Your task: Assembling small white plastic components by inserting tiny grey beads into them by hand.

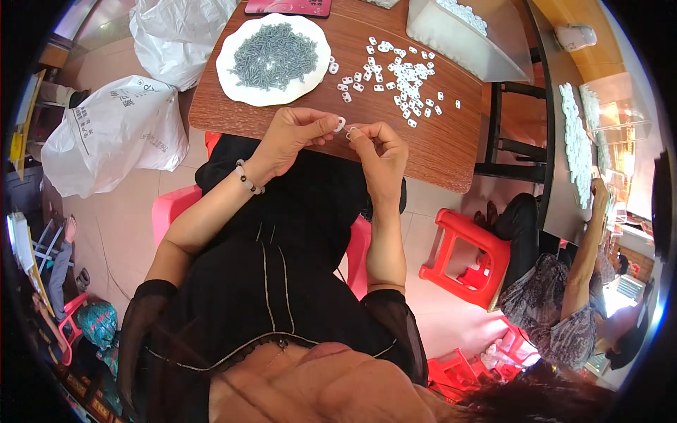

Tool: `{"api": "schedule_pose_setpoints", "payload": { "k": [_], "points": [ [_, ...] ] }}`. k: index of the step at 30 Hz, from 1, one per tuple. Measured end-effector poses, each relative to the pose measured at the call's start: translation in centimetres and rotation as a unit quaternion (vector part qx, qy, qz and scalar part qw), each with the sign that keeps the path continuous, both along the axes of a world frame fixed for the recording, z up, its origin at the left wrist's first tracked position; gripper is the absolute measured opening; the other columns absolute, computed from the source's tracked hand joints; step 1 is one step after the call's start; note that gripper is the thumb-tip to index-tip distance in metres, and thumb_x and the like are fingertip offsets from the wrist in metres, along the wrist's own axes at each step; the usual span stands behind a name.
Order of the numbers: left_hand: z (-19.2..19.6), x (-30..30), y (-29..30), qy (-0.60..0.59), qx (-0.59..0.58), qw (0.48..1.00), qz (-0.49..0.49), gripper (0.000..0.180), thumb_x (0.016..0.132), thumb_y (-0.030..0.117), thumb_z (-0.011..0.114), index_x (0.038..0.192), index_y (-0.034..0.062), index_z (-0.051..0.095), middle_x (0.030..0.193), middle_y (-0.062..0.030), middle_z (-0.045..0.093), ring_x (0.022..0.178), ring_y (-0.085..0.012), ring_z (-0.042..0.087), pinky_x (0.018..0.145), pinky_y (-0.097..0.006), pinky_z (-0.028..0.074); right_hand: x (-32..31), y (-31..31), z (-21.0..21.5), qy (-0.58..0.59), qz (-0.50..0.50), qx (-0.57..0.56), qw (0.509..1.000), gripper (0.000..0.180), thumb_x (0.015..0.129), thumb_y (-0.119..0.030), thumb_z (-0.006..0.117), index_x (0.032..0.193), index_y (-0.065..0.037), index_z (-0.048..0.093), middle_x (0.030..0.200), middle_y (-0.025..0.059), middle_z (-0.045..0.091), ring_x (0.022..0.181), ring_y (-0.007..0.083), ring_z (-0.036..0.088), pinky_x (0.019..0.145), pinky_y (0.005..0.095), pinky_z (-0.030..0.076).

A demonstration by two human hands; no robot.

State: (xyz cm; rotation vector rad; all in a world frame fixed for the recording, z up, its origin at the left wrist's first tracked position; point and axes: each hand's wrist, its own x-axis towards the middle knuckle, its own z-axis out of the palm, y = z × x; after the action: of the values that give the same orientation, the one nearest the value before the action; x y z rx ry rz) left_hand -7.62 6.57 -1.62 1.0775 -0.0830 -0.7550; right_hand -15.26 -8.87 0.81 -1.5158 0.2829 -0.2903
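My left hand (300,136) pinches a small white plastic piece (340,125) between thumb and fingertips, over the near edge of the wooden table (282,123). Close beside it, my right hand (381,146) is closed with thumb and forefinger together on a tiny object too small to make out. Just beyond my left hand is a white scalloped plate (227,79) heaped with small dark grey screw-like pieces (275,56). Many loose white pieces with dark holes (410,84) lie scattered on the table, ahead and to the right of my right hand.
A translucent bin (451,44) of white pieces stands at the back right. White plastic sacks (116,134) sit on the floor to the left. A red stool (469,254) is on the right, near a co-worker (553,303) reaching to another table with rows of white pieces (577,144).
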Motion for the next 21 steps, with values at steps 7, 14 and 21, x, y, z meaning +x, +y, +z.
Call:
{"api": "schedule_pose_setpoints", "payload": {
  "k": [7,14,21],
  "points": [
    [-0.1,0.1,0.0,-0.008,0.007,1.000,-0.001,0.022,0.084,0.022,0.072,0.094,0.0028,0.071,0.079,-0.0004,0.067,0.068,-0.0037,0.056,0.064,-0.017,0.046,0.0,0.2,-0.2,0.007,-0.005,-0.019,1.000,0.010,0.085,-0.007,0.065,0.079,0.001,0.062,0.069,-0.0039,0.059,0.060,-0.0002,0.047,0.053,0.0157,0.037],
    [0.4,-0.1,-0.1,-0.041,0.019,0.999,-0.003,0.024,0.083,0.022,0.073,0.095,0.0013,0.071,0.080,-0.0008,0.067,0.068,-0.0039,0.056,0.063,-0.018,0.047,0.1,0.2,-0.3,-0.001,-0.005,-0.019,1.000,0.011,0.085,-0.007,0.066,0.079,0.001,0.062,0.069,-0.0040,0.059,0.060,0.0000,0.049,0.053,0.0158,0.038],
    [1.4,-0.2,0.2,-0.048,0.022,0.999,-0.012,0.025,0.084,0.024,0.071,0.097,0.0018,0.071,0.081,-0.0016,0.067,0.070,-0.0045,0.058,0.063,-0.018,0.047,0.1,0.5,-0.3,-0.016,0.008,-0.028,0.999,0.009,0.087,-0.006,0.065,0.081,0.001,0.061,0.075,-0.0016,0.062,0.065,0.0018,0.053,0.058,0.0169,0.042]
  ]
}}
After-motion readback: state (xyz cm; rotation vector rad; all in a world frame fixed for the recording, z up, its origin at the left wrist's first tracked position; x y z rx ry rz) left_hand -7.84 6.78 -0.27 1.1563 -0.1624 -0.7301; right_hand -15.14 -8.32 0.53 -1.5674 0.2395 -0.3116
